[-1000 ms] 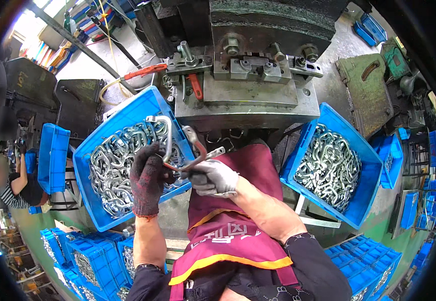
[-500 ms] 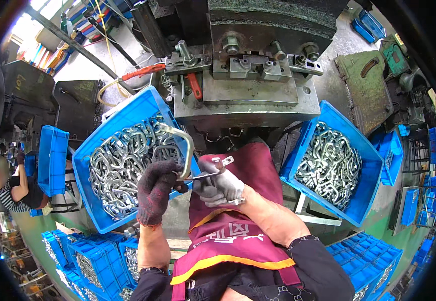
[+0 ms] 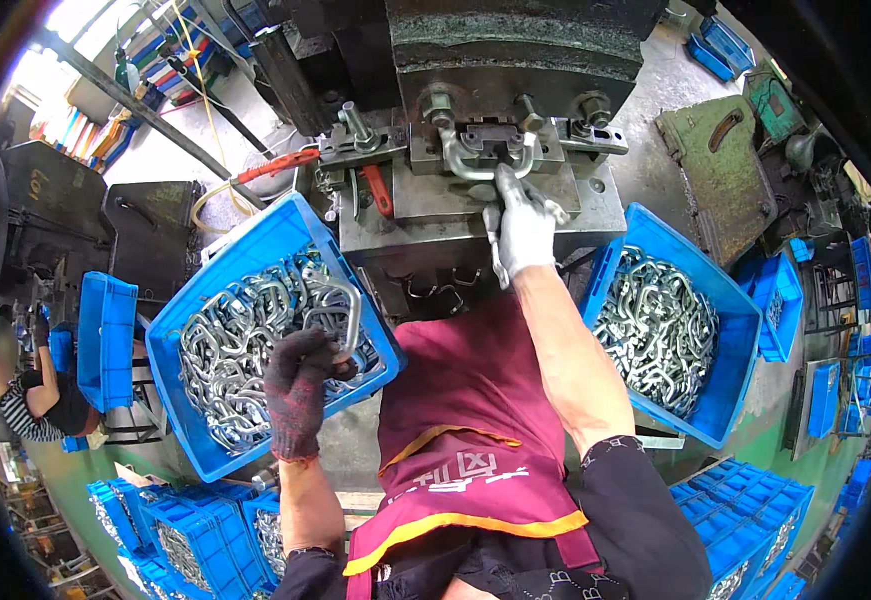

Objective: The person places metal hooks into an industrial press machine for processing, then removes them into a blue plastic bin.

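My left hand (image 3: 300, 385), in a dark knitted glove, is closed on one end of a bent metal rod (image 3: 353, 315), holding it over the near side of the left blue bin. My right hand (image 3: 525, 225), in a white glove with grey fingers, reaches forward to the press. Its fingers are at the middle of another bent metal rod (image 3: 475, 172), whose two ends point away from me into the die block (image 3: 490, 135). Something thin and metallic shows beside the right palm; its shape is partly hidden.
The left blue bin (image 3: 185, 425) and right blue bin (image 3: 740, 375) hold many bent metal rods. A red-handled tool (image 3: 377, 190) lies on the press bed left of the die. Stacked blue crates (image 3: 210, 540) stand behind on both sides. A person (image 3: 40, 385) sits far left.
My right hand has moved from beside the left hand, at the apron, forward to the die, where a bent rod now sits. The left hand has shifted slightly down and left with its rod.
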`<state>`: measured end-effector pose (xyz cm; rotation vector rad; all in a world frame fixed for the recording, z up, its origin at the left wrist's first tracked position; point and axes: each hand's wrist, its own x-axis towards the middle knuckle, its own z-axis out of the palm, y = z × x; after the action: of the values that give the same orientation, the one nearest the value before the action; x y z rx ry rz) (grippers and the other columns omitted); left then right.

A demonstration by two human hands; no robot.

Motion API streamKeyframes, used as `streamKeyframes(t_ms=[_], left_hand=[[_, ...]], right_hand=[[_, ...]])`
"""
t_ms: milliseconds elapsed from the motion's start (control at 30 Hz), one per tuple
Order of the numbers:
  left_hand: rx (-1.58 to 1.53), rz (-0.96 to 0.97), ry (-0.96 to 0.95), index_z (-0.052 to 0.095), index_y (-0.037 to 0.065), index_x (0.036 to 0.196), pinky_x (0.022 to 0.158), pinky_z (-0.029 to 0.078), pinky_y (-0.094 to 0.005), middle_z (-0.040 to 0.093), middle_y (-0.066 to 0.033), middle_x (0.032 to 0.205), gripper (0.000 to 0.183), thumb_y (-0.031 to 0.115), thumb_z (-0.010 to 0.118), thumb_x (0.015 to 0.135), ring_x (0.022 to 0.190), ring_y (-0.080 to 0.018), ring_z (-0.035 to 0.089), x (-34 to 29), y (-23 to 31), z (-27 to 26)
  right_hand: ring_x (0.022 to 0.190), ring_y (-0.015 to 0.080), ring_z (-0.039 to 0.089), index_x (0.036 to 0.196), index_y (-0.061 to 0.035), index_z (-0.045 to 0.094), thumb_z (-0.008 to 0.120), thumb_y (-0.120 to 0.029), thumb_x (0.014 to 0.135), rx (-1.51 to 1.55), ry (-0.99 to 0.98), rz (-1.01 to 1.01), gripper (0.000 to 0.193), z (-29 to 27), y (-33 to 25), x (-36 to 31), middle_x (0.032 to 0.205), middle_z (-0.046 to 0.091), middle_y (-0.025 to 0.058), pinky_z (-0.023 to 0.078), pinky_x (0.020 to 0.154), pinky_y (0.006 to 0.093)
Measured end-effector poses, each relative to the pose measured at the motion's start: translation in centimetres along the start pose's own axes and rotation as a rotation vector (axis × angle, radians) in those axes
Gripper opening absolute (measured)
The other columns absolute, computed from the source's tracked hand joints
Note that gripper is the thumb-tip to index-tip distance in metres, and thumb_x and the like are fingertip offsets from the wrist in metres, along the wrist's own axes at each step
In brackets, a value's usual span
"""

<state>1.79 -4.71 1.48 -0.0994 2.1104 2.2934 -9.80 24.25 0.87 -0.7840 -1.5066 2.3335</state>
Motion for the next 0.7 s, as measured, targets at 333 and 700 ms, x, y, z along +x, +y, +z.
streamKeyframes(t_ms=[333, 700], left_hand=[[-0.087, -0.071, 0.007, 0.058, -0.001, 0.104, 0.067, 0.055, -0.0345, 0.064, -0.0136, 0.094, 0.018, 0.001, 0.057, 0.087, 0.073, -0.0212, 0.064, 0.0, 1.0, 2.0], [-0.16, -0.079, -0.158, 0.057, -0.002, 0.112, 0.077, 0.056, -0.0355, 0.065, -0.0151, 0.101, 0.022, -0.002, 0.054, 0.09, 0.086, -0.0227, 0.067, 0.5, 0.9, 4.2]], right_hand=[[0.039, 0.0111, 0.046, 0.069, -0.0044, 0.06, 0.067, -0.025, 0.089, 0.008, 0.058, -0.139, 0.029, 1.8, 0.2, 2.9, 0.057, 0.06, 0.0075, 0.032, 0.036, 0.0272], [0.05, 0.0151, 0.056, 0.098, -0.0073, 0.064, 0.059, -0.015, 0.089, -0.426, 0.039, -0.267, 0.013, -1.0, 1.2, 4.8, 0.074, 0.066, 0.0091, 0.045, 0.046, 0.0313]])
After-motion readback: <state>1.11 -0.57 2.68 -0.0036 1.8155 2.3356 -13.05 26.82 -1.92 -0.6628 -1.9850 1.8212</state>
